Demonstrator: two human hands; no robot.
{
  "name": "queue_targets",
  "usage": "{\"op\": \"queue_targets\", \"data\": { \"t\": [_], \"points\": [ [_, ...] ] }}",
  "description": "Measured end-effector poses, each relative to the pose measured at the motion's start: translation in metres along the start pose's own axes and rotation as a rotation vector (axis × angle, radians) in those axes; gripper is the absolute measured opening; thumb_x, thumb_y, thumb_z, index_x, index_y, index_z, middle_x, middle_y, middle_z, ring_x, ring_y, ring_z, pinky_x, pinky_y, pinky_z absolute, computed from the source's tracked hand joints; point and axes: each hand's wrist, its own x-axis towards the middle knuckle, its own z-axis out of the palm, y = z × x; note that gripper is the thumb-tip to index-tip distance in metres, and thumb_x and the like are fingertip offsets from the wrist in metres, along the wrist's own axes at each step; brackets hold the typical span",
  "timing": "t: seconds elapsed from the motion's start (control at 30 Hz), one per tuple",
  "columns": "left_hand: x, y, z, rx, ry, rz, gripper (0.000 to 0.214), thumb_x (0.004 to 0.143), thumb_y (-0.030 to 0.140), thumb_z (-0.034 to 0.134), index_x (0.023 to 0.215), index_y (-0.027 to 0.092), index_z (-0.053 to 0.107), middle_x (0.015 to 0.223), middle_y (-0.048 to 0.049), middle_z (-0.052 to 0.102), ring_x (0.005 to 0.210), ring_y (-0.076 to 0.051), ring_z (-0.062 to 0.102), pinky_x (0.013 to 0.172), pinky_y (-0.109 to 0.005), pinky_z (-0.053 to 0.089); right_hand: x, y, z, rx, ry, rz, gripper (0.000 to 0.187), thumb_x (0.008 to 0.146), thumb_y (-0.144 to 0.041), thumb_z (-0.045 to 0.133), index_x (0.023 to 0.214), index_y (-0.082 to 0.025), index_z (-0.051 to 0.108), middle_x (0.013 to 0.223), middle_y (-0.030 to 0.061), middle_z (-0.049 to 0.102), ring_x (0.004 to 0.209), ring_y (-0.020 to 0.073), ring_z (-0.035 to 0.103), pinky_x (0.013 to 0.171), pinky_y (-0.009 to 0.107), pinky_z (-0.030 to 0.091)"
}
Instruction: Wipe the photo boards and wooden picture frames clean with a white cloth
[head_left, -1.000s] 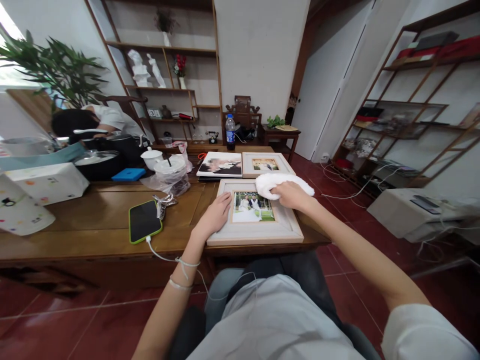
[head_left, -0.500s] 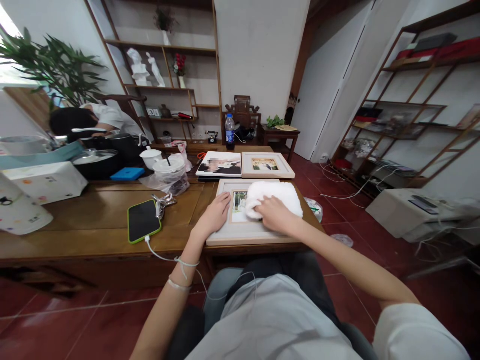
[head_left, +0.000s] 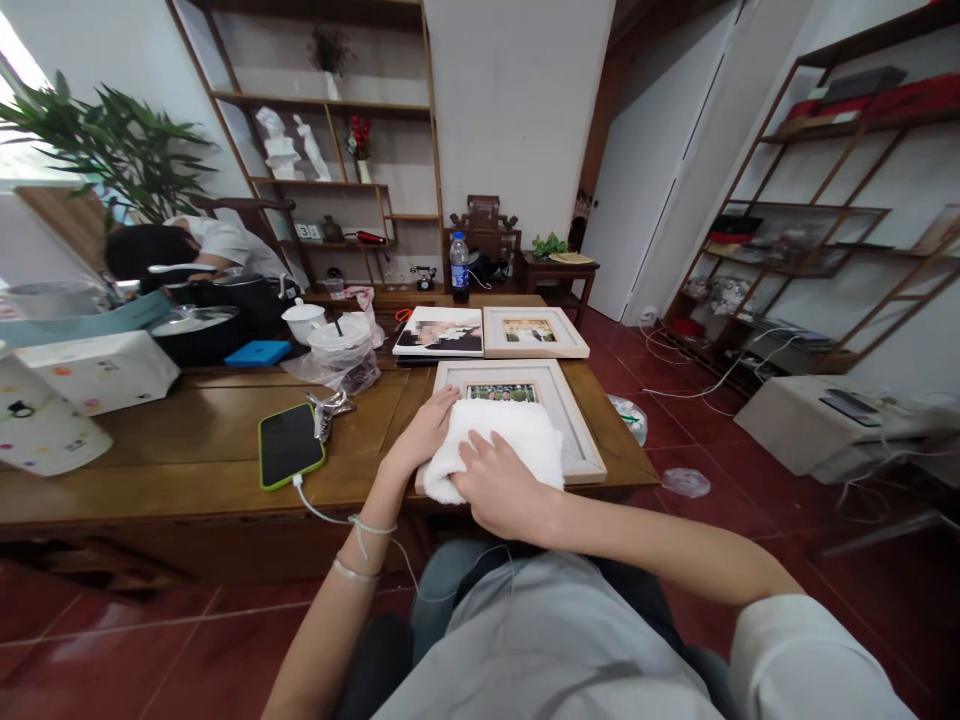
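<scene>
A light wooden picture frame (head_left: 576, 425) with a photo in its middle lies flat at the table's near edge. My left hand (head_left: 426, 430) rests on the frame's left side, fingers stretched out. Under my right hand (head_left: 501, 488) is a folded white towel (head_left: 517, 425); the fingers press into it and grip it. The towel covers the frame's lower left part and the lower part of the photo. Its near edge reaches the frame's front border.
Behind lie a second picture frame (head_left: 538, 348) and a white-bordered photo print (head_left: 439, 330), with a bottle (head_left: 459, 268) beyond. Left on the wooden table are a charging phone (head_left: 292, 445), a plastic-bagged cup (head_left: 341, 345) and a tissue box (head_left: 101, 370). A person leans over the far left side.
My right hand has slid the towel left and toward me, from the frame's right side to its lower left. My left hand stays on the frame's left side.
</scene>
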Motion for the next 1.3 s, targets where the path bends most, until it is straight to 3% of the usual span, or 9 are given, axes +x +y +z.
{"op": "queue_targets", "data": {
  "t": [0.37,0.47,0.53,0.63,0.7,0.87,0.97,1.17,1.3],
  "points": [
    [0.001,0.005,0.004,0.113,-0.021,0.019,0.043,0.091,0.027,0.034,0.122,0.006,0.054,0.136,-0.0159,0.047,0.131,-0.024,0.038,0.111,-0.041,0.029,-0.069,0.058,-0.043,0.035,-0.235,0.291,0.024,0.072,-0.005,0.044,0.078,-0.014,0.066,0.085,0.0117,0.067,0.079,0.0234,0.062,0.068,0.032,0.042],
    [-0.002,0.009,0.001,0.119,-0.062,0.016,0.053,0.089,0.039,0.042,0.127,0.004,0.049,0.14,-0.0182,0.041,0.133,-0.026,0.033,0.111,-0.041,0.026,-0.079,0.087,-0.057,0.116,-0.221,0.325,0.028,0.07,-0.003,0.043,0.078,-0.016,0.066,0.082,0.0086,0.068,0.077,0.021,0.063,0.066,0.028,0.042],
    [-0.003,0.011,-0.001,0.123,-0.069,0.014,0.059,0.086,0.045,0.046,0.128,0.004,0.048,0.141,-0.0187,0.039,0.133,-0.027,0.032,0.111,-0.042,0.026,-0.076,0.11,-0.06,0.111,-0.119,0.425,0.029,0.071,-0.003,0.043,0.082,-0.015,0.067,0.084,0.0096,0.068,0.079,0.0216,0.063,0.069,0.029,0.044],
    [-0.004,0.012,-0.001,0.121,-0.05,0.024,0.056,0.087,0.046,0.044,0.126,0.006,0.05,0.14,-0.0178,0.041,0.132,-0.026,0.034,0.111,-0.042,0.026,-0.063,0.143,-0.045,-0.049,0.239,0.625,0.034,0.074,-0.003,0.042,0.098,-0.009,0.066,0.112,0.0183,0.062,0.102,0.0291,0.057,0.083,0.039,0.045],
    [-0.003,0.012,0.0,0.119,-0.042,0.033,0.053,0.089,0.044,0.041,0.125,0.006,0.051,0.139,-0.0176,0.042,0.132,-0.026,0.035,0.111,-0.04,0.026,-0.053,0.159,-0.024,-0.114,0.381,0.566,0.041,0.073,0.001,0.041,0.106,-0.007,0.064,0.135,0.0186,0.047,0.126,0.0322,0.04,0.098,0.045,0.037],
    [-0.002,0.008,0.002,0.126,-0.046,0.035,0.048,0.092,0.036,0.037,0.125,0.005,0.051,0.139,-0.0177,0.043,0.132,-0.025,0.035,0.111,-0.041,0.027,-0.029,0.169,0.033,-0.044,0.133,0.303,0.051,0.067,0.003,0.042,0.111,-0.011,0.063,0.142,0.0135,0.04,0.133,0.0292,0.03,0.105,0.047,0.03],
    [-0.002,0.006,0.002,0.132,-0.049,0.041,0.047,0.091,0.036,0.037,0.126,0.006,0.051,0.139,-0.0174,0.043,0.132,-0.025,0.035,0.111,-0.041,0.027,-0.016,0.168,0.048,-0.02,0.017,0.227,0.052,0.067,0.0,0.045,0.116,-0.014,0.06,0.143,0.0143,0.039,0.135,0.0324,0.026,0.105,0.057,0.022],
    [-0.002,0.003,0.001,0.147,-0.066,0.065,0.049,0.091,0.038,0.037,0.127,0.007,0.049,0.14,-0.0172,0.041,0.132,-0.026,0.034,0.111,-0.041,0.026,-0.001,0.174,0.044,-0.043,-0.028,0.274,0.054,0.071,-0.001,0.042,0.123,-0.013,0.054,0.14,0.0167,0.04,0.133,0.0328,0.026,0.102,0.056,0.024],
    [-0.001,0.003,0.003,0.161,-0.059,0.051,0.049,0.091,0.037,0.036,0.127,0.006,0.049,0.139,-0.017,0.042,0.132,-0.025,0.034,0.111,-0.04,0.026,-0.009,0.151,0.033,-0.081,-0.06,0.285,0.045,0.073,-0.001,0.04,0.113,-0.012,0.059,0.132,0.0185,0.047,0.126,0.0327,0.034,0.1,0.056,0.024]
  ]
}}
